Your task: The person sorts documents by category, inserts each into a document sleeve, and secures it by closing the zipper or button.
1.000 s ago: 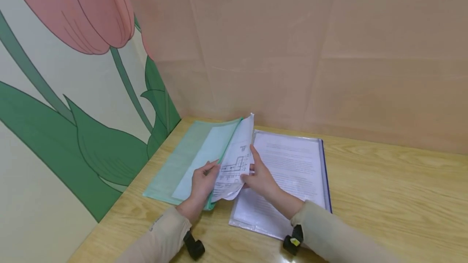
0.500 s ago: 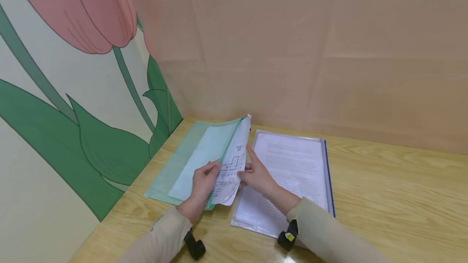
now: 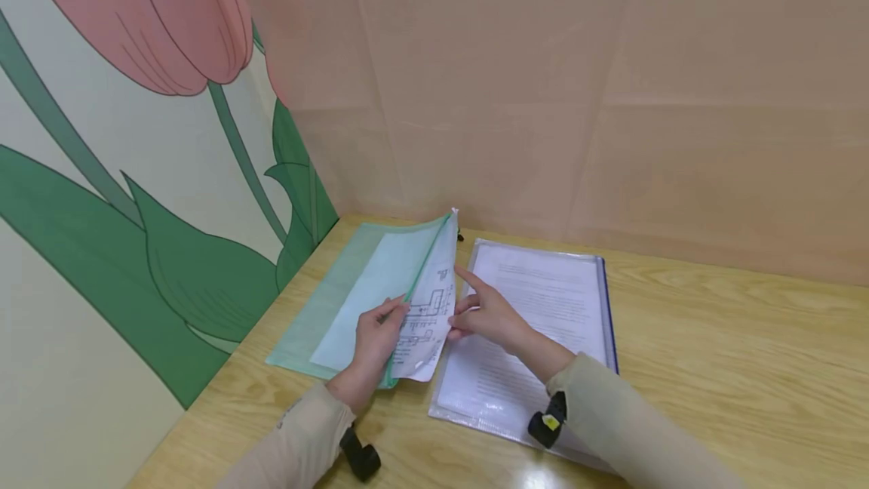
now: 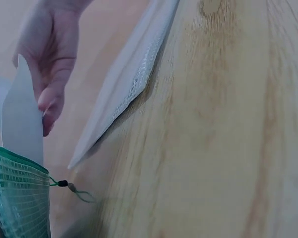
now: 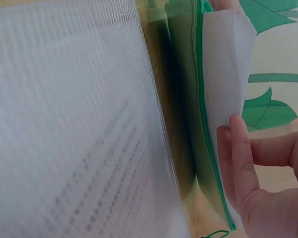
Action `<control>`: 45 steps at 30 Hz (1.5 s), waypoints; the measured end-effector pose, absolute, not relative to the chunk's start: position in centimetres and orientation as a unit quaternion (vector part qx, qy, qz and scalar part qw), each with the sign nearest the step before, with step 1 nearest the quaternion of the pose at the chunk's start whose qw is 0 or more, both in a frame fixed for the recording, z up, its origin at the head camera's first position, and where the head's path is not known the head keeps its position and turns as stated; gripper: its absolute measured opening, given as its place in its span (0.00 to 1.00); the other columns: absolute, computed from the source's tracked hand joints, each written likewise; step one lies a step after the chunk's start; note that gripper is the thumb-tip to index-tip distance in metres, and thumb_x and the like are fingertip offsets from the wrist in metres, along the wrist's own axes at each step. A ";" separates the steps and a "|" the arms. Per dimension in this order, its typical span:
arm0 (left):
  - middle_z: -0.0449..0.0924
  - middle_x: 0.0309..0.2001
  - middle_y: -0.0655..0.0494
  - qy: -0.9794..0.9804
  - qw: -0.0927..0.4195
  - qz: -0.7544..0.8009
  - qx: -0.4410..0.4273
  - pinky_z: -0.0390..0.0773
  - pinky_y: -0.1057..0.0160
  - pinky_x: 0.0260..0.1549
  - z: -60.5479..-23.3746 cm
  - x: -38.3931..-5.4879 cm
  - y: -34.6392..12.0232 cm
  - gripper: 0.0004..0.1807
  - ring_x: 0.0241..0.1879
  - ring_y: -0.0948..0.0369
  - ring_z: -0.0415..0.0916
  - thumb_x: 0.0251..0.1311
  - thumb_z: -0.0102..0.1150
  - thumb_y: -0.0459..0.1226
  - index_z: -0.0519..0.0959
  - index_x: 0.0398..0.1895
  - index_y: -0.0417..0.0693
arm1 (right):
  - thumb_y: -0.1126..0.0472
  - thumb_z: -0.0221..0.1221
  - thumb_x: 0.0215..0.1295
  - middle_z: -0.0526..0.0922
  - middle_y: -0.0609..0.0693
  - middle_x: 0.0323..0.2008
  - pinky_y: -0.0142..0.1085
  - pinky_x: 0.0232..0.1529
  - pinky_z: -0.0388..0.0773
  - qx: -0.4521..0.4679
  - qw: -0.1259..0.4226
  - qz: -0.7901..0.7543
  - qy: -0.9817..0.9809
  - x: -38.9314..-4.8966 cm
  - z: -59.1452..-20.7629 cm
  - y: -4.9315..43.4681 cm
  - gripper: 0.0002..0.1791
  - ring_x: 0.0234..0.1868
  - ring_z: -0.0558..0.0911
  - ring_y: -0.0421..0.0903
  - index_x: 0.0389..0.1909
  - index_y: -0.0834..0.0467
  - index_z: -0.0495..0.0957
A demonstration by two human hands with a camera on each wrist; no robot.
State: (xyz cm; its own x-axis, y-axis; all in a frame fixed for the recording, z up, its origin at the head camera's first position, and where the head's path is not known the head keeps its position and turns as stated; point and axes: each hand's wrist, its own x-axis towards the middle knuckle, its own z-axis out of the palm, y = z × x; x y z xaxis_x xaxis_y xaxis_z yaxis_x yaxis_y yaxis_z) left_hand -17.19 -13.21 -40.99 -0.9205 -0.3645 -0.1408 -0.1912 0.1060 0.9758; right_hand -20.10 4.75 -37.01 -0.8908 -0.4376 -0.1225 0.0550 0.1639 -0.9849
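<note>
A translucent green zip document pouch [image 3: 319,315] is at the left of the table, its mouth facing right. Printed paper sheets [image 3: 422,357] with line drawings stick partway out of it. My left hand [image 3: 375,334] pinches the pouch's edge by the zip. At the sheets' outer edge, my right hand [image 3: 492,315] holds the paper between thumb and fingers, its index finger stretched along the edge. In the right wrist view two fingertips [image 5: 238,126] lie against the back of the paper. A corded zip pull [image 4: 64,183] dangles from the pouch in the left wrist view.
A clear document pouch [image 3: 536,278] with a dark blue edge, holding printed pages, lies flat beneath my right forearm. Wood-grain tabletop [image 3: 740,353] extends to the right. A peach covering [image 3: 543,96] rises behind, and a wall with a tulip mural [image 3: 170,232] stands at the left.
The sheets have shifted left, deeper into the green pouch, and their lower corner has flattened. My right hand moved left with them, then its wrist swung slightly right. My left hand stays put.
</note>
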 end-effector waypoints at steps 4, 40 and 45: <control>0.73 0.63 0.46 -0.740 0.069 -0.641 0.189 0.51 0.50 0.71 -40.8 -17.2 -13.2 0.16 0.71 0.48 0.56 0.63 0.57 0.37 0.80 0.53 0.44 | 0.81 0.57 0.54 0.76 0.59 0.33 0.41 0.35 0.85 -0.139 0.188 -0.643 0.729 -20.3 -37.2 4.3 0.50 0.24 0.82 0.42 0.75 0.61 0.45; 0.78 0.57 0.45 -0.736 0.098 -0.652 0.154 0.56 0.48 0.69 -41.0 -17.1 -12.6 0.15 0.67 0.46 0.64 0.61 0.59 0.36 0.81 0.50 0.40 | 0.73 0.62 0.52 0.86 0.58 0.34 0.32 0.26 0.77 -0.102 0.144 -0.546 0.819 -21.8 -39.1 0.0 0.46 0.24 0.81 0.43 0.73 0.64 0.52; 0.78 0.57 0.45 -0.755 0.113 -0.626 0.160 0.57 0.48 0.69 -41.3 -17.1 -12.4 0.14 0.67 0.46 0.64 0.60 0.59 0.35 0.82 0.49 0.41 | 0.70 0.62 0.53 0.86 0.59 0.34 0.30 0.23 0.74 -0.106 0.136 -0.547 0.819 -22.0 -39.1 0.8 0.41 0.24 0.82 0.46 0.70 0.67 0.58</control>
